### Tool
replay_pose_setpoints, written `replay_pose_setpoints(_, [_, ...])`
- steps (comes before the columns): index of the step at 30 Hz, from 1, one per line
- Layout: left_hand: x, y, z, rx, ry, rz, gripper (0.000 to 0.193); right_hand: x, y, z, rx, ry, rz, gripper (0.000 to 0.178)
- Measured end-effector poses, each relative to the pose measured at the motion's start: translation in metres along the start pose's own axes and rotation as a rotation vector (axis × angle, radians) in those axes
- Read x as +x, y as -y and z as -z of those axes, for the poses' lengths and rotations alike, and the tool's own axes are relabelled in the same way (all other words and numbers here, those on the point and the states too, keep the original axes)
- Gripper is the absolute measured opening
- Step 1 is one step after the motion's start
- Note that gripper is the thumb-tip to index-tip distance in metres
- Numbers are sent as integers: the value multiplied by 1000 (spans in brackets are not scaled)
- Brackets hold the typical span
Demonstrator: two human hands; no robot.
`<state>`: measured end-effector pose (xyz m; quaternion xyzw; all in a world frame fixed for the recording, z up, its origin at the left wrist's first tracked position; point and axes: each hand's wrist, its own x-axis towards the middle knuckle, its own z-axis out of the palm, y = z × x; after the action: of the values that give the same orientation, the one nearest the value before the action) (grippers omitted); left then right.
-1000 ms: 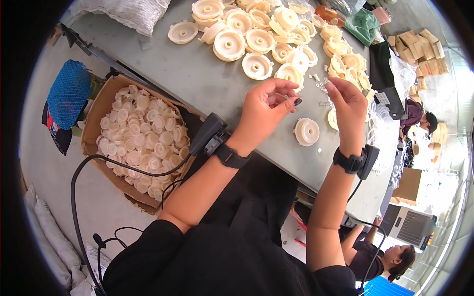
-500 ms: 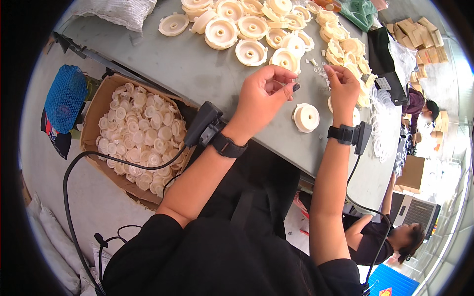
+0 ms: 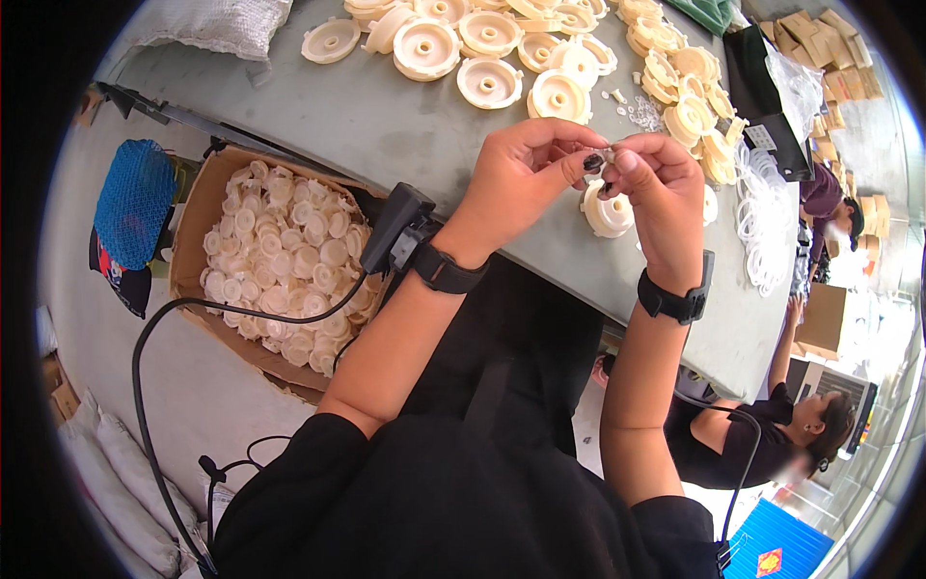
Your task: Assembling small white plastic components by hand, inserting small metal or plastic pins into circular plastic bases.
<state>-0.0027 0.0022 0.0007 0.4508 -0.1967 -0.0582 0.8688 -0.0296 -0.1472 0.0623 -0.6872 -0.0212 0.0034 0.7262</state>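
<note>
1. holding a small part (image 3: 608,155) between left hand (image 3: 521,176) and right hand (image 3: 667,188), fingers of both pinched together on it, tips meeting; cannot tell its shape.
2. probably best to pinch lightly, turn with fingertips rather than wrists, and stay low over the bench (image 3: 415,135) in case of a drop.
3. count one white wheel (image 3: 608,218) just on the near side of the fingers.
4. beyond them, count at least ten cream wheels (image 3: 427,50), overlapping; cannot number the tiny rings (image 3: 647,115).
5. left of them, count one carton (image 3: 196,241), with pale caps (image 3: 289,265) past counting.
</note>
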Motion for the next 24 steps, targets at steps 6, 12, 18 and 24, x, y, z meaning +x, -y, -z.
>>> replay_pose_setpoints(6, [0,-5,0,-109,181,77,17,-2,-19,12,291,120,-52,13])
replay_pose_setpoints(12, [-2,-9,3,-302,331,236,16,-4,-23,10,477,335,-56,13])
replay_pose_setpoints(18, [-3,-10,5,-150,322,226,25,-13,-11,6,227,241,5,12])
replay_pose_setpoints(24, [-2,-4,-9,348,129,17,40,-29,-9,34,324,-48,145,14])
